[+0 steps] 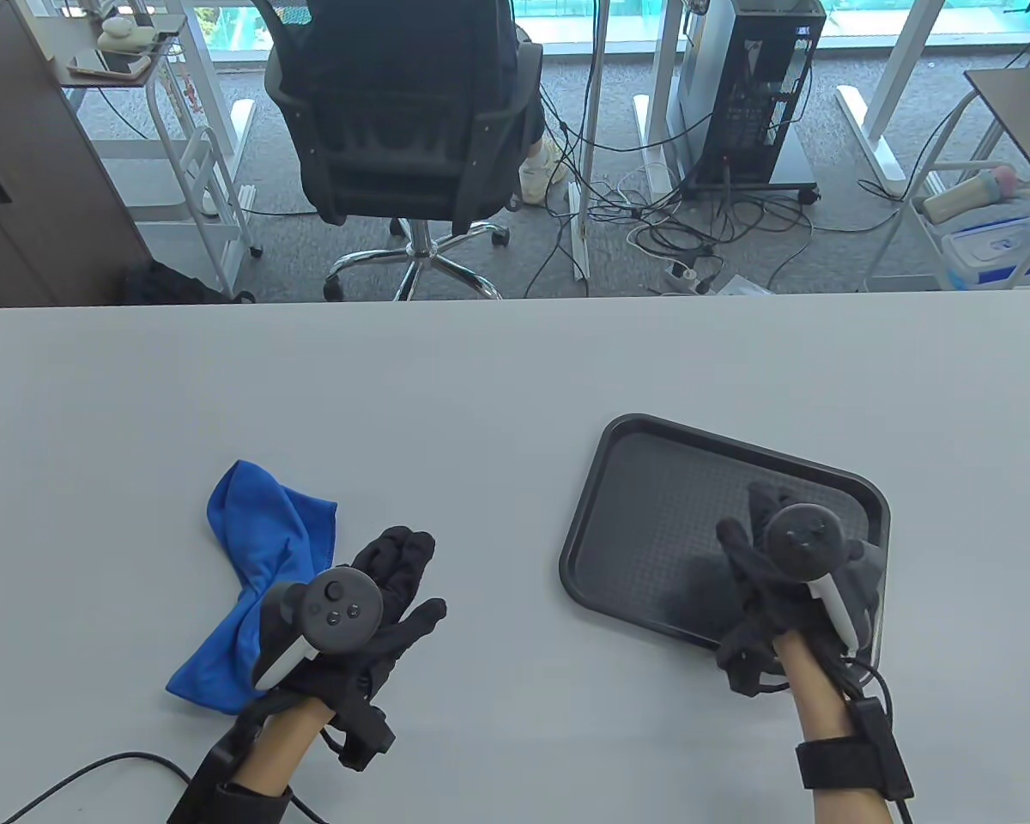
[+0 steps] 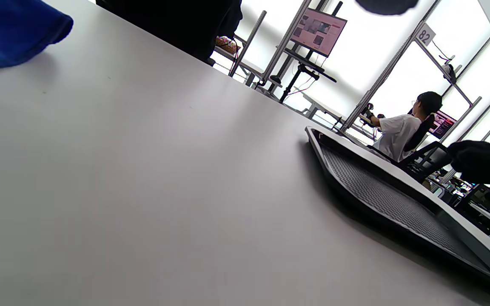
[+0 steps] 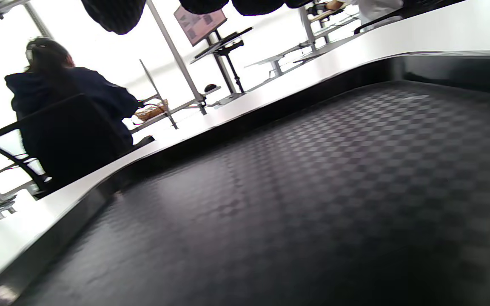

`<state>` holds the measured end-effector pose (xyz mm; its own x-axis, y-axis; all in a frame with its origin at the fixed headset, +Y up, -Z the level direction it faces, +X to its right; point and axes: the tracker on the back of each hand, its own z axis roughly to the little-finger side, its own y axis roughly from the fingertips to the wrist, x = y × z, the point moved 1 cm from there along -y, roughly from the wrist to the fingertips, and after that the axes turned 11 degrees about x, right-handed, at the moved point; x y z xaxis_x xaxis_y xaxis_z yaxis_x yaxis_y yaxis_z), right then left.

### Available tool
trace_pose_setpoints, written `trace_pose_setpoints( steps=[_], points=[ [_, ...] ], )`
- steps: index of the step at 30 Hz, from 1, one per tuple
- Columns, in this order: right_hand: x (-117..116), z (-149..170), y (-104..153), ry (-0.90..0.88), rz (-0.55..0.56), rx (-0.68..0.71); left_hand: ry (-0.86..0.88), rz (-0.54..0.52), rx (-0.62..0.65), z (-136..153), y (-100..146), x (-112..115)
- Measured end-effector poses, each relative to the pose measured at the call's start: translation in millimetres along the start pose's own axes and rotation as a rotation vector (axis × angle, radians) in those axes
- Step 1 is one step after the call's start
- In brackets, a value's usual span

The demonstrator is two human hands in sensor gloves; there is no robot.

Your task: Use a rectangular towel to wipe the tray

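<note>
A crumpled blue towel (image 1: 253, 558) lies on the white table at the front left; its corner shows in the left wrist view (image 2: 11, 29). My left hand (image 1: 408, 571) lies open with fingers spread on the table at the towel's right edge, holding nothing; the towel's middle runs under the tracker. A black textured tray (image 1: 652, 506) sits at the front right, also seen in the left wrist view (image 2: 381, 195). My right hand (image 1: 760, 524) is open and empty over the tray's right front part; its fingertips (image 3: 113, 15) hang above the tray floor (image 3: 313, 191).
A black office chair (image 1: 412, 129) and a computer tower (image 1: 760, 86) stand beyond the table's far edge. A black cable (image 1: 94, 768) lies on the table at the front left. Bare table separates the towel and tray.
</note>
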<state>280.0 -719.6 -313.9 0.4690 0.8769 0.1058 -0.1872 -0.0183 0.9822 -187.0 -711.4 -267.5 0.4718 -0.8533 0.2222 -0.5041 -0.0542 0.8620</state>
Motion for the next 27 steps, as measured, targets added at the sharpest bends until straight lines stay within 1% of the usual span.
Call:
trace_pose_setpoints(
  steps=[3,6,10,17,21,24,27],
  points=[
    [-0.9,33.1,-3.9,0.042,0.000,-0.125,0.003,0.004,0.001,-0.4,-0.2,0.7],
    [-3.6,55.0,-2.8,0.099,-0.032,-0.233,0.002,0.010,0.002,-0.8,0.0,1.3],
    [-1.2,72.6,-0.3,0.119,-0.010,-0.331,0.004,0.009,0.003,-0.8,0.3,1.1],
    [-2.9,102.5,7.5,0.087,-0.066,-0.548,0.007,0.022,0.000,-0.5,0.0,2.9],
    [-5.4,107.9,8.3,0.097,-0.107,-0.587,0.008,0.026,-0.001,-0.7,-0.2,3.0],
    [-7.8,106.1,5.2,0.143,-0.150,-0.566,0.009,0.030,-0.004,-0.8,-0.2,3.4],
    [-7.5,106.1,3.9,0.165,-0.167,-0.547,0.009,0.035,-0.004,-0.9,-0.4,3.7]
  ],
)
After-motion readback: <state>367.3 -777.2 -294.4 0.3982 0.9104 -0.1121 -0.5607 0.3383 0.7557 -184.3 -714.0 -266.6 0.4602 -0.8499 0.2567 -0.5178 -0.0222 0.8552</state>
